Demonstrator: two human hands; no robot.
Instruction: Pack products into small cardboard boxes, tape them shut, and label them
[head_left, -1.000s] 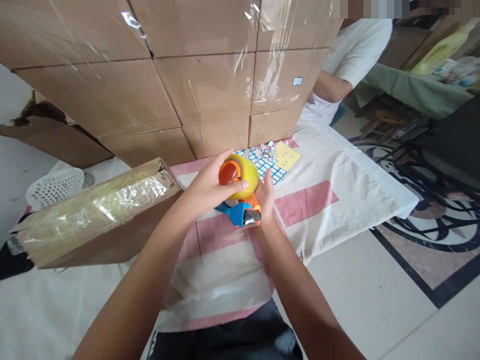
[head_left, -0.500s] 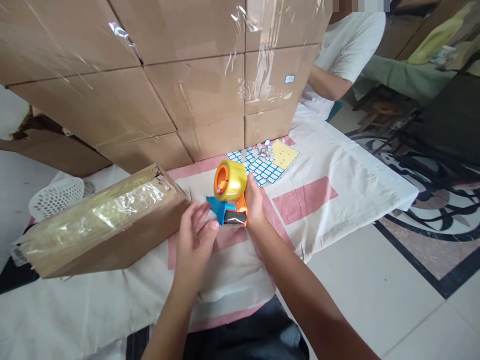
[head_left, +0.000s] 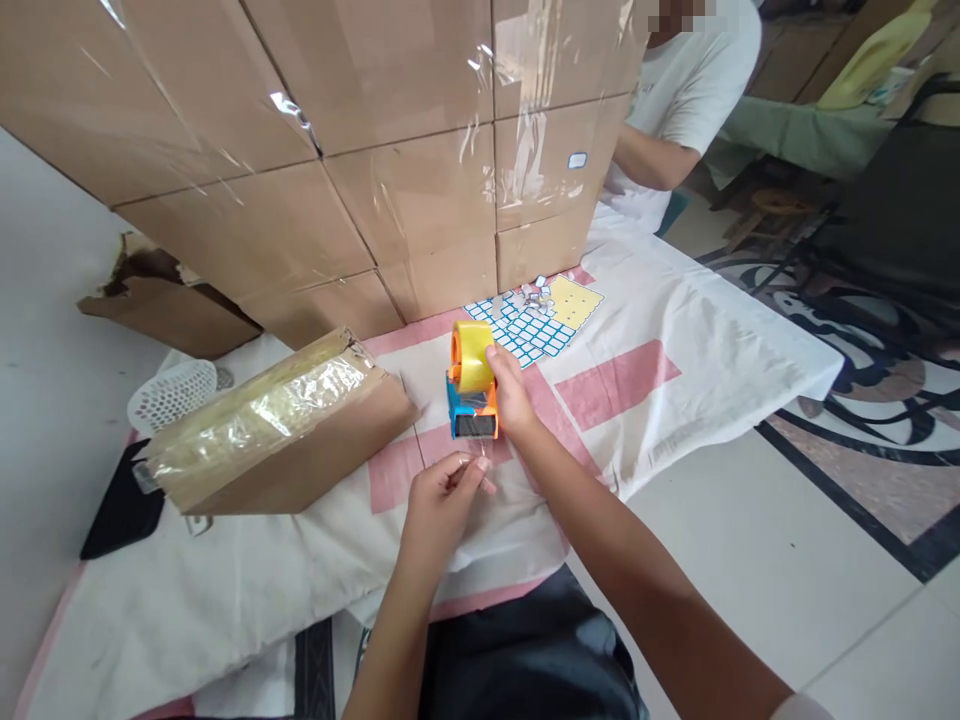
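In the head view my right hand [head_left: 511, 388] grips the orange and blue tape dispenser [head_left: 474, 426] from its right side. A yellowish roll of packing tape [head_left: 475, 357] sits on it. Below the dispenser, my left hand [head_left: 448, 492] is closed in a pinch, thumb against fingers. A thin clear strip of tape [head_left: 484, 450] shows between the dispenser's lower edge and those fingertips. Left of the hands, a cardboard box [head_left: 315, 462] lies on the cloth, shiny tape along its top.
Stacked cartons [head_left: 427, 210] wrapped in clear tape rise behind the hands. Label sheets [head_left: 525, 330] with loose scraps lie at their foot. A white perforated basket [head_left: 171, 392] is behind the box. Across the table [head_left: 720, 350] sits a person in a white shirt [head_left: 709, 90].
The dispenser has turned, its blue part folded in against the orange body. My left hand has moved from beside it to below it, from loosely spread fingers to a pinch. The view has shifted left.
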